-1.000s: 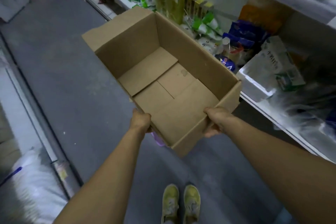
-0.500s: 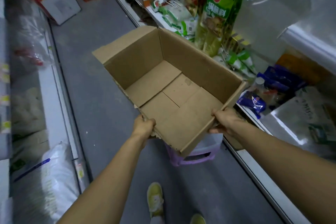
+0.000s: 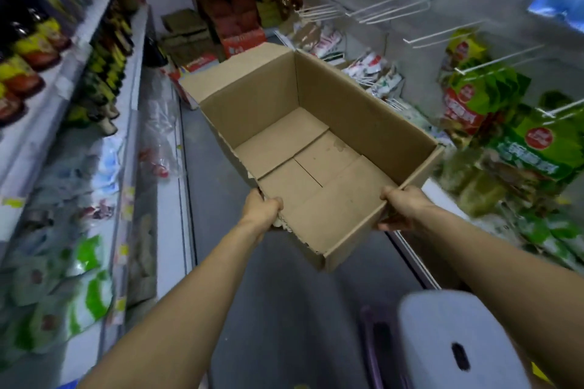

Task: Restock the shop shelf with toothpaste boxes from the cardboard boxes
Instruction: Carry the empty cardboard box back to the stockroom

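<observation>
While aloft, box [image 3: 363, 123] near grey stool [image 3: 442, 335].

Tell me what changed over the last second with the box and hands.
The cardboard box has been carried forward down the aisle, clear of the stool it hung over. Left hand and right hand keep their grip on its near end; it stays empty.

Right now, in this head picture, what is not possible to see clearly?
Head view only:
1. Labels on the bottles, left shelf: smeared by motion blur.
2. Print on the green packets, right side: blurred as well.
3. Part of the grip of the left hand and right hand under the cardboard box: hidden by the box itself.
4. Grey stool: cut off by the bottom edge.
</observation>
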Demonstrator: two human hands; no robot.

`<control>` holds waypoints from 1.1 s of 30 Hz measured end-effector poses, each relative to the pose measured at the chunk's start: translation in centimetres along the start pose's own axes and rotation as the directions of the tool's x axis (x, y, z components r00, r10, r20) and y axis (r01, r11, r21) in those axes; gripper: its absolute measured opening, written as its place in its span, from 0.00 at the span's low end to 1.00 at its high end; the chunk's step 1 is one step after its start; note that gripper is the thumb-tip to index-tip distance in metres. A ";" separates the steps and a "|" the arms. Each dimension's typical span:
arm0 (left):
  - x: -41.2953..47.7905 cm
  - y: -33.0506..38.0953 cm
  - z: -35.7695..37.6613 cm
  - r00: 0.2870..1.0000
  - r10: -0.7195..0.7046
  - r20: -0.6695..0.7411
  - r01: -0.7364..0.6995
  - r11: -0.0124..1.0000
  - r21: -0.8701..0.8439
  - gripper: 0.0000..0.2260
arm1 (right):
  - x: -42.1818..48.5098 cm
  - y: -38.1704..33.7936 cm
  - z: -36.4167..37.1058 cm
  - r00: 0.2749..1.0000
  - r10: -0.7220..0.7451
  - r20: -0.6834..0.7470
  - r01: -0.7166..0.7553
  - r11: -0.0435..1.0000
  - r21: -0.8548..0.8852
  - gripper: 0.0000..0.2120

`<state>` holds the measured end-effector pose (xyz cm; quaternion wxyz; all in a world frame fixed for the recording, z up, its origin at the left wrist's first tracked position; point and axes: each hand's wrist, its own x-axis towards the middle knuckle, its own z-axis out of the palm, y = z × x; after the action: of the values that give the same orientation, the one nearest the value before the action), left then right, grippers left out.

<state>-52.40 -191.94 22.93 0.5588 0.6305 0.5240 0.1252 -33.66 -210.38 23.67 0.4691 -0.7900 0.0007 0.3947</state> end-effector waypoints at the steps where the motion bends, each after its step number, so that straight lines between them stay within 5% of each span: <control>1: 2.0 1.1 -1.2 1.000 0.007 -0.005 -0.007 1.000 -0.007 0.14 | 1.1 -2.0 1.4 1.000 -0.017 -0.005 0.017 1.000 0.004 0.14; 8: 14.3 8.4 -6.1 1.000 -0.002 -0.015 0.001 0.996 -0.087 0.07 | 8.2 -15.1 8.2 0.998 -0.066 0.009 0.066 0.996 -0.055 0.12; 12: 23.1 13.1 -7.5 0.999 0.001 -0.034 -0.003 0.998 -0.061 0.20 | 13.8 -22.9 10.7 0.997 -0.079 0.017 0.080 0.992 -0.098 0.09; 19: 41.1 22.9 -9.1 0.998 -0.020 -0.054 0.014 0.995 -0.098 0.27 | 27.1 -39.0 15.4 0.996 -0.074 0.047 0.081 0.985 -0.153 0.10; 26: 56.2 31.1 -11.5 0.991 -0.049 -0.125 0.028 0.986 -0.166 0.10 | 40.4 -53.0 21.9 0.983 -0.138 0.117 0.155 0.976 -0.153 0.15; 33: 77.0 38.9 -14.8 0.986 -0.035 -0.162 0.001 0.978 -0.208 0.23 | 55.7 -67.3 30.5 0.975 -0.156 0.161 0.175 0.978 -0.117 0.09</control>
<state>-10.87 -115.00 27.57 0.5774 0.5515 0.5582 0.2255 10.62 -129.54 31.15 0.4465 -0.7843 -0.1264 0.4118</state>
